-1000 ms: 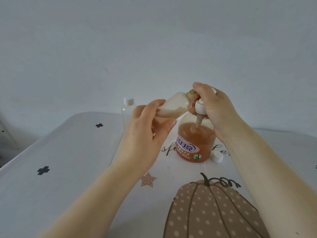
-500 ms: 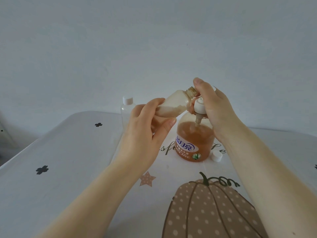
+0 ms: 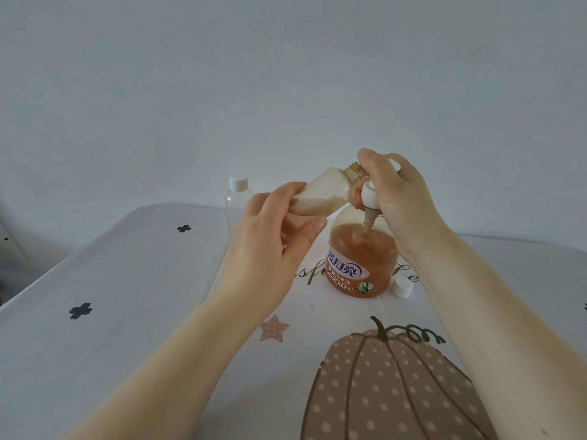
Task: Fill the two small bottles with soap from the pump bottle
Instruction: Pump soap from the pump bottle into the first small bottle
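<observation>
From the head view you are mid-fill on the first small bottle (image 3: 320, 193); your left hand (image 3: 273, 239) has fingers and thumb wrapped round its base, tilting its open neck against the nozzle; your right hand (image 3: 400, 198) is curled over the pump head of the pump bottle (image 3: 362, 265), which stands on the table (image 3: 127, 281); next, I judge, keep the neck seated and press again. Count: one pump bottle; two small bottles, the capped second bottle (image 3: 236, 201) standing behind; one loose cap (image 3: 402, 286).
</observation>
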